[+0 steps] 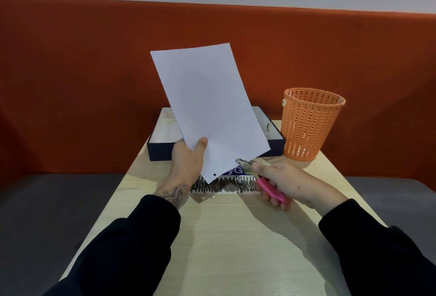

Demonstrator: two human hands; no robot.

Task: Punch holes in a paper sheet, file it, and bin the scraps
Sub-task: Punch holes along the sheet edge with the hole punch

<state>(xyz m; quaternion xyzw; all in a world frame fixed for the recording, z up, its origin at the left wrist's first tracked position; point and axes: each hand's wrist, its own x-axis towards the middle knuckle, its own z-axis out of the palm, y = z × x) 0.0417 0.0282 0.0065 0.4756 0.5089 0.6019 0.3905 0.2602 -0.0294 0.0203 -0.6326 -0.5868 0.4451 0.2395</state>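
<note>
Head view: left hand (186,161) pinches white paper sheet (207,107) aloft, lower edge offered to pink-handled hole punch (263,184) gripped in right hand (290,182) (one hole done); orange plastic mesh bin (311,126) near.

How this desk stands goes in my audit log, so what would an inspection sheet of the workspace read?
Surface: pale wooden table, with a strip of dark marks across it.
Job's things: paper held up, one hole near its lowest corner; punch with pink handles, head at the paper's lower edge; open box behind; orange bin at the back right.
Clutter: a few white scraps on the table.
Hands: left hand grips the paper; right hand grips the punch.
Cables: nothing seen.
Surroundings: orange padded back, grey seat.
</note>
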